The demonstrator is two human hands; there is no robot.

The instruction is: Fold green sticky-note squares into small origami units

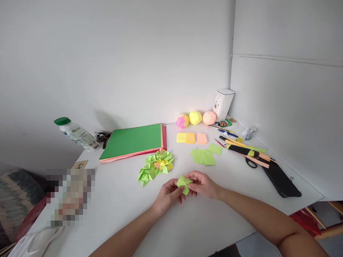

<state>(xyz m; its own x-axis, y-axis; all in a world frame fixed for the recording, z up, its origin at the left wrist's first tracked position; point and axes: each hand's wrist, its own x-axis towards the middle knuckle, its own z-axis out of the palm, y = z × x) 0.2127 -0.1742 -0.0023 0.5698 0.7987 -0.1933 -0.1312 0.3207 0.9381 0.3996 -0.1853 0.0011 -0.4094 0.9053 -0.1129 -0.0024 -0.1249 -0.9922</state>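
A light green folded paper piece [183,183] is held between both hands above the white table. My left hand [169,193] pinches its left side, thumb across the front. On its right side, my right hand [203,185] grips it with thumb and fingers. Just beyond the left hand lies a pile of folded paper units [150,167], mostly green with a few yellow and orange ones. Flat green paper squares [203,157] lie beyond the right hand. Farther back are yellow and orange sticky notes [185,138] and a pink note pad [202,138].
A stack of coloured sheets [136,141] lies at back left, beside a bottle [77,135]. Several faceted paper balls [195,117] line the wall near a white box [223,103]. At right are a cutter [241,150], scissors [251,163], pens and a black phone case [281,178].
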